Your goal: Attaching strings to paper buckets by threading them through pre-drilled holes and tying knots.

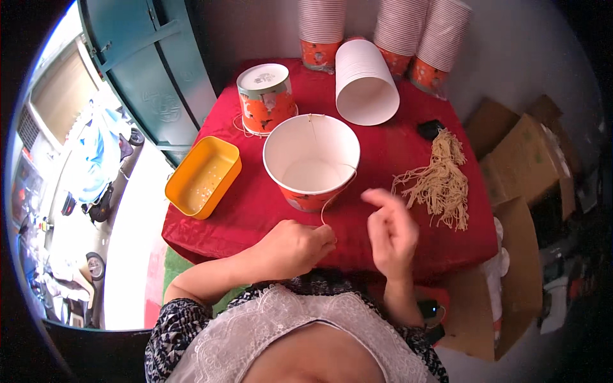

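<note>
My left hand (pixel 297 247) is closed in a pinch on the thin tan cord (pixel 324 207), just in front of an upright paper bucket (pixel 311 156). The bucket is white inside and orange outside. The cord runs from its right rim down to my fingers, and another stretch of it hangs inside from the far rim. To the right of the bucket, my right hand (pixel 393 236) is raised and somewhat blurred. Its index finger is stretched out to the left and the others are loosely bent. Nothing shows in it.
On the red cloth (pixel 255 220) are a yellow tray (pixel 211 172) with small white bits, an upturned bucket (pixel 268 102), nested white buckets (pixel 367 96) on their side and a bundle of tan cords (pixel 444 179). Bucket stacks (pixel 322 25) stand behind; cardboard boxes (pixel 523 159) sit at right.
</note>
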A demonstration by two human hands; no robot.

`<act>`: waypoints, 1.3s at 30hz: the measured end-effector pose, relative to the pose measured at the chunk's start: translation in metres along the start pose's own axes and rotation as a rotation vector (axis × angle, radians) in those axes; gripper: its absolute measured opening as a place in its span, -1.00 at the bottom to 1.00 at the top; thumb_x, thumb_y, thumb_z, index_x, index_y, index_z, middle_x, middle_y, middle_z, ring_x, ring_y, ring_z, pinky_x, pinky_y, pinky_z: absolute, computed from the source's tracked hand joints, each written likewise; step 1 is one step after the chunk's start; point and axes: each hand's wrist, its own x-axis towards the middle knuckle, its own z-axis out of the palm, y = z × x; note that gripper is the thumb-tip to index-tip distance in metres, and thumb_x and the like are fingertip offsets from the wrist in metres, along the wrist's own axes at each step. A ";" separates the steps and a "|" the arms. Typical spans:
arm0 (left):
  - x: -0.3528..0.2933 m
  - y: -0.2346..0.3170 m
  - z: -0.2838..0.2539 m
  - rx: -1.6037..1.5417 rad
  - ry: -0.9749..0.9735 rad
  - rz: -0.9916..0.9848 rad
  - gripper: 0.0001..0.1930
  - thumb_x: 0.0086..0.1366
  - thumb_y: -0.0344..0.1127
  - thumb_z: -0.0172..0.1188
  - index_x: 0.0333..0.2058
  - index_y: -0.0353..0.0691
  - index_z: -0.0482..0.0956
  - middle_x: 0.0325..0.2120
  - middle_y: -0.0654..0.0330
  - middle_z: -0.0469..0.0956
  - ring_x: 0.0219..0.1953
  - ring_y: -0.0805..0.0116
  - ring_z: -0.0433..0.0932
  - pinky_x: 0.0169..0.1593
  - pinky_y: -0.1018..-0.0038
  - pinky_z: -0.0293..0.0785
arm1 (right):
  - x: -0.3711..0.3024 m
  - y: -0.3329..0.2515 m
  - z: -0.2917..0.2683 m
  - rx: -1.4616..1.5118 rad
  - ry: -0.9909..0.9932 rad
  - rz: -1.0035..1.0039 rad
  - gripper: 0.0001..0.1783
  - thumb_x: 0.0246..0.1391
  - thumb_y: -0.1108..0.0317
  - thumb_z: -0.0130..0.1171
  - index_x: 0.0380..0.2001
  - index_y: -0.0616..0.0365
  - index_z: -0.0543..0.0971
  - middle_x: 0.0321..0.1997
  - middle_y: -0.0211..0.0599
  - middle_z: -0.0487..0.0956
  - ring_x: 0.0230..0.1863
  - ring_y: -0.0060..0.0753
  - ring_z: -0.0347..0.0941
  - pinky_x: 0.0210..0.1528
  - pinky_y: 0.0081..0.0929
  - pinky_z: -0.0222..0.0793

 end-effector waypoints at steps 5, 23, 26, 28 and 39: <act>0.008 0.011 -0.016 0.073 -0.019 0.037 -0.86 0.18 -0.34 0.20 -0.39 -0.28 0.46 -0.71 0.01 0.45 -0.66 0.00 0.50 -0.58 0.16 0.40 | -0.001 -0.014 0.001 0.192 -0.494 0.089 -0.67 0.10 0.42 0.21 -0.06 0.28 0.49 -0.33 -0.05 0.63 -0.31 -0.17 0.64 -0.32 -0.34 0.51; 0.014 -0.003 -0.086 0.341 0.212 -0.094 -0.64 -0.05 -0.30 0.40 -0.28 -0.27 0.50 -0.24 0.02 0.50 -0.09 0.05 0.50 -0.04 0.18 0.43 | 0.040 -0.004 -0.038 0.591 0.342 0.003 -0.94 0.20 0.53 -0.01 -0.28 0.24 0.44 -0.55 -0.50 0.37 -0.64 -0.79 0.12 -0.67 -0.75 -0.01; 0.014 -0.026 -0.082 0.460 0.186 0.003 -0.68 -0.02 -0.34 0.35 -0.27 -0.26 0.51 -0.19 0.04 0.49 -0.02 0.07 0.47 0.23 0.05 0.22 | 0.047 -0.006 -0.042 0.545 0.472 -0.168 -0.93 0.25 0.50 -0.05 -0.24 0.24 0.42 -0.55 -0.45 0.37 -0.66 -0.75 0.08 -0.68 -0.74 -0.03; 0.011 -0.040 -0.079 0.452 0.087 0.013 -0.77 0.04 -0.40 0.29 -0.29 -0.23 0.52 -0.24 0.09 0.52 -0.02 0.12 0.49 0.35 -0.10 -0.06 | 0.047 -0.005 -0.034 0.399 0.525 -0.205 -0.94 0.21 0.55 -0.05 -0.29 0.25 0.43 -0.34 -0.30 0.42 -0.62 -0.75 0.11 -0.67 -0.75 -0.03; 0.037 -0.037 -0.069 0.262 0.216 0.030 -0.90 0.11 -0.47 0.25 -0.37 -0.20 0.55 -0.48 0.22 0.52 -0.20 0.24 0.55 0.35 -0.16 -0.12 | 0.024 -0.005 0.030 -0.245 0.209 -0.348 -0.81 -0.21 0.70 0.19 -0.49 0.25 0.45 -0.18 -0.10 0.40 -0.26 -0.29 0.35 -0.22 -0.46 0.31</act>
